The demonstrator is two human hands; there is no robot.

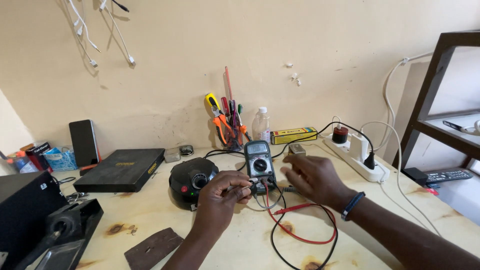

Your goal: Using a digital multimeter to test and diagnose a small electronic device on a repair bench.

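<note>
Left hand has its grip pinched shut on a small dark plug at the foot of the multimeter, a grey-green slab with a round black dial lying flat on the pale wooden tabletop. Right hand hovers just beside the meter, fingers spread and loose, holding nothing. Red and black leads curl in glossy loops near the wrist. A round black unit sits just left of the meter.
</note>
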